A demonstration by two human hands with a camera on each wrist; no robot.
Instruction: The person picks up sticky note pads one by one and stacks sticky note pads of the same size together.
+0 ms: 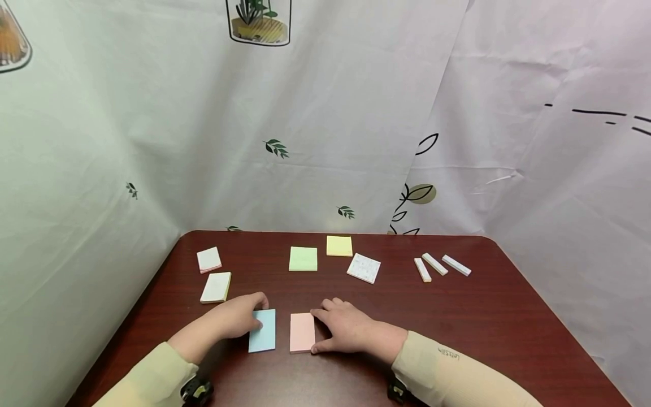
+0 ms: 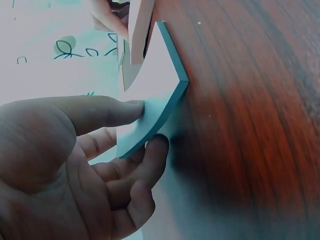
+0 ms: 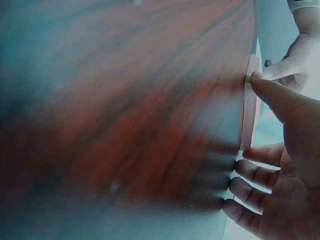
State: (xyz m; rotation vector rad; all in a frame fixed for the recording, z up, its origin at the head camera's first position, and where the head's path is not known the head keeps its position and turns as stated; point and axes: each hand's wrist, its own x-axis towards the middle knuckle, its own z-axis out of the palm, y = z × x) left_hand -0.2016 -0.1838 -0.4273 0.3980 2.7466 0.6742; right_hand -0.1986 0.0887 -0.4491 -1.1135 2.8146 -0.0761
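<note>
The left hand (image 1: 235,316) pinches a blue sticky note pad (image 1: 265,334) by its left edge, thumb on top and fingers underneath. In the left wrist view this pad (image 2: 159,75) bends, its held edge raised off the table. Just to the right lies a pink sticky note pad (image 1: 302,332). My right hand (image 1: 351,328) grips its right side, with the thumb at the near corner and the index finger at the far corner. Seen from the right wrist, the pink pad (image 3: 248,117) sits between thumb and index finger while the other fingertips rest on the table.
Farther back on the dark red table (image 1: 508,339) lie a green pad (image 1: 303,259), a yellow pad (image 1: 339,246) and a speckled white pad (image 1: 363,268). Two whitish pads (image 1: 216,287) are at the left. Three narrow white strips (image 1: 434,264) lie at the back right.
</note>
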